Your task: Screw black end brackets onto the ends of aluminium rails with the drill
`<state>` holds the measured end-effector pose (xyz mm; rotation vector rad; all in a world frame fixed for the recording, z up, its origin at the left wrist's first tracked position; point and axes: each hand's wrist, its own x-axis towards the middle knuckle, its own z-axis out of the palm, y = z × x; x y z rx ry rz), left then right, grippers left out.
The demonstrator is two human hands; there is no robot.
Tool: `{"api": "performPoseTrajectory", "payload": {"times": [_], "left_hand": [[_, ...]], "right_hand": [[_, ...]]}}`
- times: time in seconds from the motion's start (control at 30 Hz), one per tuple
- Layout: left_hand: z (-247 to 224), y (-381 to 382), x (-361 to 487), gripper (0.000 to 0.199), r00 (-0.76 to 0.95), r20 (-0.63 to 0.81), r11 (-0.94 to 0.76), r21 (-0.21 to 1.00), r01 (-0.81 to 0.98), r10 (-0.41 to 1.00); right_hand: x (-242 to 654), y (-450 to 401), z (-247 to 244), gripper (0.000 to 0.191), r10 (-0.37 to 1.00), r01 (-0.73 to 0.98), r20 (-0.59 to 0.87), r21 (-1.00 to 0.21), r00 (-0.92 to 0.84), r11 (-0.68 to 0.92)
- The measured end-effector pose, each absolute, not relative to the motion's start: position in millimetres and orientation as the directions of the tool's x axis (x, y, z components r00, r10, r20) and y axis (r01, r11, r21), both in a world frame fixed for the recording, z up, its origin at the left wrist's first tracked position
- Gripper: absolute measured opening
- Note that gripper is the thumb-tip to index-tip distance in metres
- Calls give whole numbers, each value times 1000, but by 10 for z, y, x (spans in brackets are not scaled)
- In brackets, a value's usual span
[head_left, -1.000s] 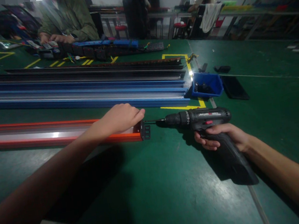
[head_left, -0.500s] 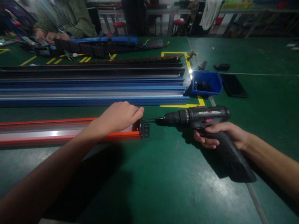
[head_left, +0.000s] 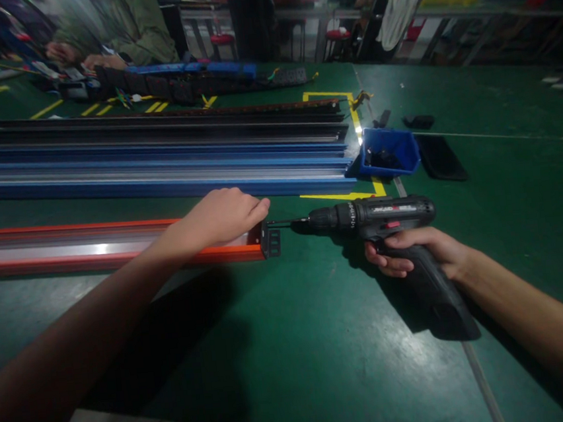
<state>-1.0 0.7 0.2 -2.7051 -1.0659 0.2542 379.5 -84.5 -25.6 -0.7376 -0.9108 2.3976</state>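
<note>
An orange rail (head_left: 100,248) lies on the green table, with a black slotted end piece (head_left: 271,240) at its right end. My left hand (head_left: 225,218) is closed over that end of the rail, its thumb near the end piece; its other fingertips are hidden. My right hand (head_left: 415,251) is wrapped round the grip of a black cordless drill (head_left: 391,217). The drill lies level, pointing left, and its long thin bit reaches the end piece.
Blue rails (head_left: 159,176) and black rails (head_left: 168,125) lie behind. A blue bin (head_left: 408,152) holds small dark parts, beside a flat black object (head_left: 440,157). A person's hands (head_left: 98,61) are at dark assemblies (head_left: 189,84) at the back left.
The whole view has shifted slightly. Both hands, the rail and the drill keep the same places relative to each other. The person's hands across the table have moved a little apart.
</note>
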Motion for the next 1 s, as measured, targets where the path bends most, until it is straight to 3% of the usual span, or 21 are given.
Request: {"api": "performPoseTrajectory", "payload": {"times": [0.47, 0.77, 1.0], "left_hand": [[-18, 31, -13, 40, 717, -74, -707, -264, 656, 693], [31, -25, 0, 36, 754, -101, -735, -338, 588, 650], [60, -43, 41, 43, 733, -93, -717, -324, 618, 674]], "right_hand": [[3804, -861, -254, 20, 602, -240, -323, -704, -730, -668], [3812, -858, -278, 19, 591, -257, -301, -689, -748, -677], [3815, -855, -282, 18, 594, -249, -310, -696, -742, -674]]}}
